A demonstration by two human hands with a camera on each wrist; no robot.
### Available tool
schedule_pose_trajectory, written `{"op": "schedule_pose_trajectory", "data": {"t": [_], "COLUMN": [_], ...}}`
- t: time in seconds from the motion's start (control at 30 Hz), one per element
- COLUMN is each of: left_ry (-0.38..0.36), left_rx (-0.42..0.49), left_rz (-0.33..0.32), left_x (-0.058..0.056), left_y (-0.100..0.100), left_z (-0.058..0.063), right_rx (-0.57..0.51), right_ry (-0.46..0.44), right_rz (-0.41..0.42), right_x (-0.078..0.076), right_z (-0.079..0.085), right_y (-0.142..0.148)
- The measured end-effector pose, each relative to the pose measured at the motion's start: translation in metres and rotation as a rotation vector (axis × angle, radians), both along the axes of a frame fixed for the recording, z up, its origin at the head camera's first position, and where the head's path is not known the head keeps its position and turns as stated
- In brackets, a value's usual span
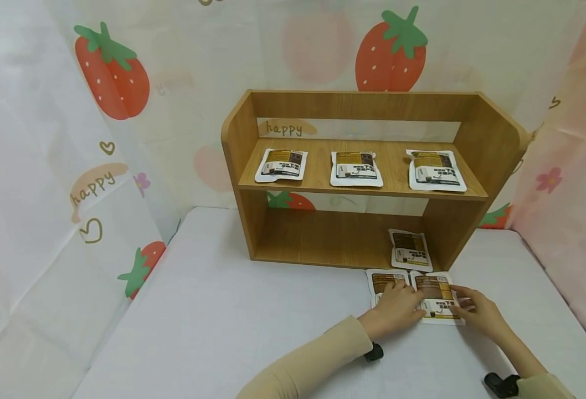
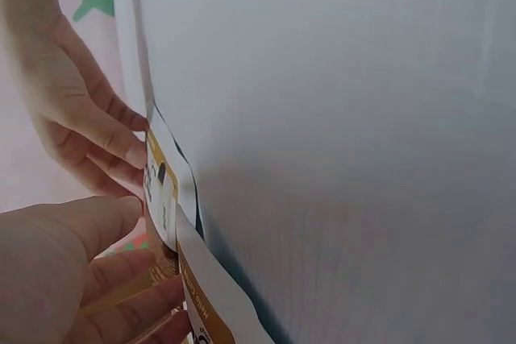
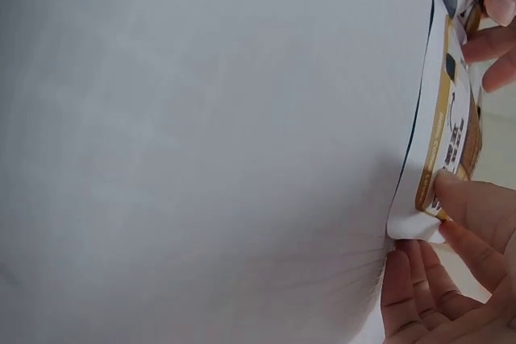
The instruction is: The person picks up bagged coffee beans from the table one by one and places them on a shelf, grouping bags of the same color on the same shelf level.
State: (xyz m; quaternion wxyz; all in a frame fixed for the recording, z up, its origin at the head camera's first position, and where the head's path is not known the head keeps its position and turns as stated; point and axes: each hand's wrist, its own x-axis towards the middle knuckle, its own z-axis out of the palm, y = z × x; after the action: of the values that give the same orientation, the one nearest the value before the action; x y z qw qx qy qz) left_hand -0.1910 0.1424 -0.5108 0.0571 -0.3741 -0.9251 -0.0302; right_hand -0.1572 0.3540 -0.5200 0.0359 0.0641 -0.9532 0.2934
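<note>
Two white-edged food pouches with brown-and-gold labels lie side by side on the table, in front of the shelf's right end. My left hand (image 1: 395, 311) reaches over the left pouch (image 1: 380, 280), partly hiding it, and its fingertips touch the near side of the right pouch (image 1: 437, 306). At that right pouch's outer edge, my right hand (image 1: 481, 315) pinches it; the right wrist view shows the thumb (image 3: 472, 199) on its printed face and the other fingers by its edge. Just behind, a similar pouch (image 1: 410, 250) lies on the lower shelf board.
A two-tier wooden shelf (image 1: 323, 235) stands at the back of the white table (image 1: 213, 316). Its upper board carries a left pouch (image 1: 281, 165), a middle pouch (image 1: 356, 169) and a right pouch (image 1: 436, 170), spaced apart. Strawberry-printed cloth (image 1: 183, 72) hangs behind and at both sides.
</note>
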Motion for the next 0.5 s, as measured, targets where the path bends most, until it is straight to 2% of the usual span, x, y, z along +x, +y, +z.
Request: {"op": "schedule_pose_trajectory", "data": {"t": [0.33,0.5], "left_ry": [-0.01,-0.028], "left_rx": [-0.021,0.025], "left_rz": [0.008,-0.001], "left_x": [0.0008,0.0029], "left_y": [0.0083,0.0085], "left_z": [-0.0034,-0.003], "right_rx": [-0.025,-0.042], "right_ry": [-0.042,-0.051], "right_rz": [-0.028,-0.029], "right_x": [0.001,0.0024], "right_z": [-0.004,-0.003], "right_y": [0.0076,0.0082]}}
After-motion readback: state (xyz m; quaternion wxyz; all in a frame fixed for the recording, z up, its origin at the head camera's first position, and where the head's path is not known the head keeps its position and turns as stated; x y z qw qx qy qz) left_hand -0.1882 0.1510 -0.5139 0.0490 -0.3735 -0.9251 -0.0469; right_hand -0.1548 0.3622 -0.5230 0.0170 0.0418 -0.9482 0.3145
